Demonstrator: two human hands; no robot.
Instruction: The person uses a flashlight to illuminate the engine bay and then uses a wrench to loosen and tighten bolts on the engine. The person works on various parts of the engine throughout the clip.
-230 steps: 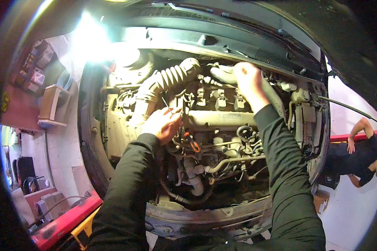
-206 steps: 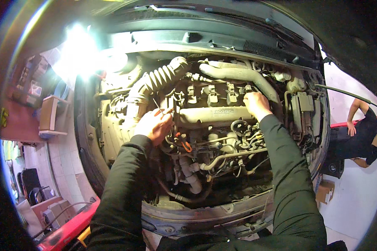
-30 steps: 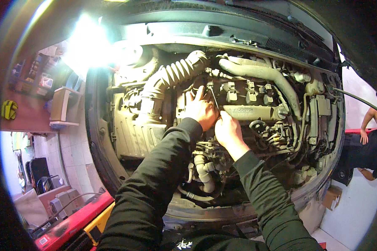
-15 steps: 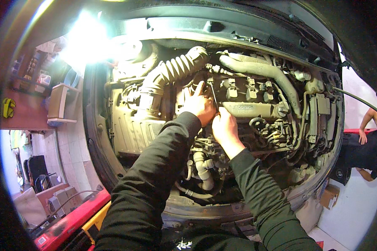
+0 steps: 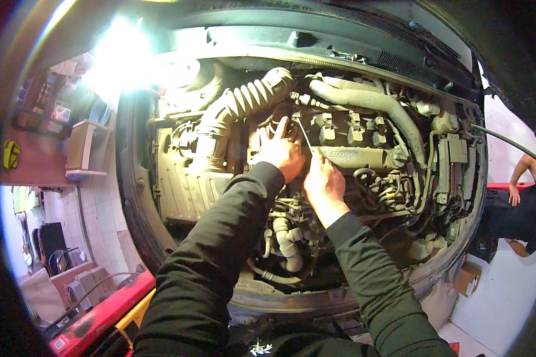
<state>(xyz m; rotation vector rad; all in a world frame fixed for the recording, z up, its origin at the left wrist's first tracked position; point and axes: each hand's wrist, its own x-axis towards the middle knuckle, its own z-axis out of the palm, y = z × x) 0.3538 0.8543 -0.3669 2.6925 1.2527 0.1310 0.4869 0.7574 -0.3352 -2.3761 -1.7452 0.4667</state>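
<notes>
My right hand is closed around a slim screwdriver, whose handle is hidden in the grip. Its thin metal shaft slants up and left toward a small connector, left of the row of ignition coils. Whether the tip touches the connector cannot be made out. Beside it, my left hand rests among the engine parts, index finger stretched toward the connector and the other visible finger apart from it. The left thumb is hidden. A dusty engine cover lies just right of the tool.
A ribbed intake hose arches over the left side, above the air filter box. A thick hose bends along the back right. A bright lamp glares at upper left. Another person stands at the far right.
My right hand has shifted slightly right, and the screwdriver's shaft now leans more to the left. My left hand stays in nearly the same place.
</notes>
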